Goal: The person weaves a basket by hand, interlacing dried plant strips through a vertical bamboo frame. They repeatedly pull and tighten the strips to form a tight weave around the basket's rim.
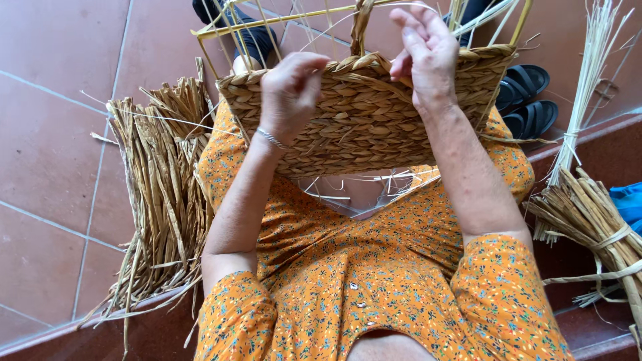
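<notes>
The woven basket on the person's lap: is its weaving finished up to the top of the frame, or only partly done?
Partly done. The woven basket has braided straw only on its lower part; above the braided edge the bare yellow wire frame stands uncovered, and both hands work at that edge.

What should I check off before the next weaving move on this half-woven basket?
1. Left hand gripping the woven basket at its top edge: ok.
2. Right hand pinching a strand at the rim: ok.
3. Yellow wire frame bare above the weave: ok, uprights exposed.
4. Working strand's free end: cannot tell, hidden behind the fingers.
5. Spare dried fibre pile on the tiled floor beside the left arm: ok, present.
6. Tied fibre bundle on the right side: ok, present.
</notes>
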